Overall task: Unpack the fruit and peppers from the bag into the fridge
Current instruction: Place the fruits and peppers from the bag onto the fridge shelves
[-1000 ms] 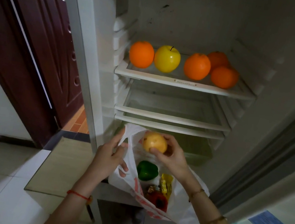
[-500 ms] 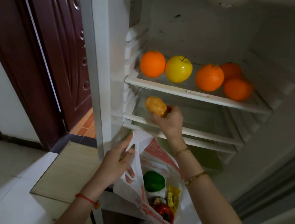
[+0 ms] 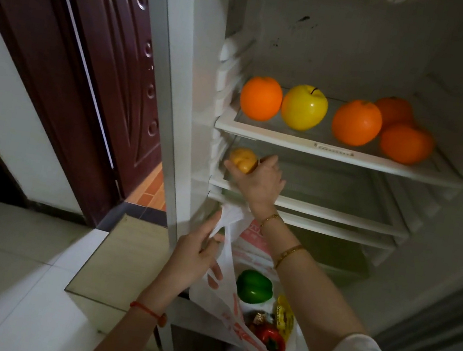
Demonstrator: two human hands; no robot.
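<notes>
Yellow-orange fruit [image 3: 243, 160] sits in my right hand [image 3: 260, 180], fingers curled round it in a firm grip, now over the left end of the second shelf [image 3: 325, 211] inside the fridge [image 3: 368, 45]. Half a second ago I had it at the shelf's front lip; a second ago it was only just out of the bag [image 3: 221, 299]. I cannot tell whether it touches the glass yet.

My left hand [image 3: 195, 258] keeps pinching the bag's white handle, holding the mouth up and wide below the lowest shelf, much as before. Inside the bag I see a green pepper [image 3: 254, 286], a red pepper [image 3: 272, 338] lower down and a yellow packet [image 3: 284, 319] beside them, none of them moved.

On the top shelf [image 3: 335, 153] the row is unchanged: an orange [image 3: 261, 97] at the left, a yellow apple [image 3: 304, 107] touching it, then three more oranges [image 3: 357, 122] bunched at the right.

My view has swung up and closer to the shelves since the earlier frames. A dark red door [image 3: 96, 60] stands to the left of the fridge.
</notes>
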